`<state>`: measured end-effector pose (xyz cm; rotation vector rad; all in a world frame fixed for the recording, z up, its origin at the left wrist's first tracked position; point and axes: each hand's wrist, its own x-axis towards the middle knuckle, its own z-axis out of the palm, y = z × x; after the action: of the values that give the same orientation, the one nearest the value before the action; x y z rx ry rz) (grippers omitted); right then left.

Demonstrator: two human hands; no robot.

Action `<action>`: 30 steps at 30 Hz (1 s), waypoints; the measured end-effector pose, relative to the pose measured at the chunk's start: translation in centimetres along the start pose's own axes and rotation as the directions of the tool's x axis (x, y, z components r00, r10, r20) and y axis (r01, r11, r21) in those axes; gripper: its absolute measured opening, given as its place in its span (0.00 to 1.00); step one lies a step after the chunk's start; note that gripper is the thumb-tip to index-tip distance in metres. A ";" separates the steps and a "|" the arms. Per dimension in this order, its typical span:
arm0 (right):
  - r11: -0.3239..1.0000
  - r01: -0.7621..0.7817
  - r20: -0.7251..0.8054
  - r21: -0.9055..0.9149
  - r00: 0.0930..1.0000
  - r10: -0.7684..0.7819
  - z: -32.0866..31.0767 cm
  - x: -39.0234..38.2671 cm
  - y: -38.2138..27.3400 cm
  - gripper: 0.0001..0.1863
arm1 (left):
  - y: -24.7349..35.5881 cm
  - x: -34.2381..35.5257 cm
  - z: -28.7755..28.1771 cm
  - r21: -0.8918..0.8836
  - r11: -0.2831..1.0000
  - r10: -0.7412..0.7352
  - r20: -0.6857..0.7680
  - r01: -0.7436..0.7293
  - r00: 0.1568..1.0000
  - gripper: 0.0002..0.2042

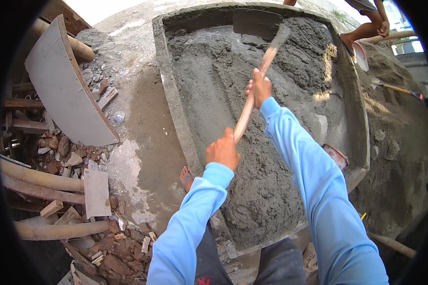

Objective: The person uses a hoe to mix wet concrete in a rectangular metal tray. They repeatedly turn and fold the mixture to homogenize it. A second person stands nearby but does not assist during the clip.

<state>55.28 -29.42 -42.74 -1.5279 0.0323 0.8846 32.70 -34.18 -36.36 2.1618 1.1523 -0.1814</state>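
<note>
My left hand [223, 151] is closed around the lower end of a hoe's wooden handle [245, 116]. Further up the same handle, my right hand [259, 89] grips it with the fingers wrapped round. The hoe's wide, dark blade [257, 23] is at the far side of a large mixing trough [172, 90]. Wet grey mortar [209, 90] fills much of the trough, heaped at the far right and near me. The blade's lower edge is close to the mortar; I cannot tell whether it touches.
My sandalled foot [187, 178] stands beside the trough's left wall. Rubble [114, 256], bamboo poles [62, 231] and a curved grey panel [69, 85] lie left. A bucket [336, 156] sits at the right wall. Another person's leg [366, 31] is at the far right, near a sand pile [390, 95].
</note>
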 end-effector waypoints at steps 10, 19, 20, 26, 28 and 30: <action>0.624 -0.304 -0.245 -0.720 0.952 0.181 -7.9 -1.3 8.1 0.28 | 6.2 -5.3 8.9 -0.138 0.932 -0.266 0.369 0.335 0.891 0.19; 0.484 -0.433 -0.284 -0.761 0.892 0.352 -14.0 -11.7 10.8 0.20 | 8.9 -24.0 8.5 -0.113 0.917 -0.312 0.393 0.383 0.865 0.17; 0.534 -0.456 -0.256 -0.712 0.877 0.407 -14.9 -13.4 11.2 0.19 | 9.1 -25.8 8.5 -0.099 0.919 -0.315 0.395 0.381 0.863 0.17; 0.796 -0.521 -0.174 -0.309 0.853 0.492 -18.5 -28.3 11.5 0.14 | 8.3 -38.3 3.2 -0.043 0.942 -0.276 0.468 0.333 0.839 0.17; 0.833 -0.525 -0.194 -0.176 0.848 0.494 -18.4 -35.5 11.1 0.13 | 6.7 -43.6 -0.5 0.012 0.954 -0.261 0.532 0.301 0.806 0.17; 0.827 -0.563 -0.171 -0.006 0.815 0.554 -17.9 -42.7 10.9 0.16 | 4.1 -49.2 -4.3 0.063 0.954 -0.272 0.589 0.293 0.761 0.16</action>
<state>28.82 -67.12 -30.88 -1.6692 0.6128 1.2266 5.59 -66.77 -10.76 1.6865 1.0749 -0.9037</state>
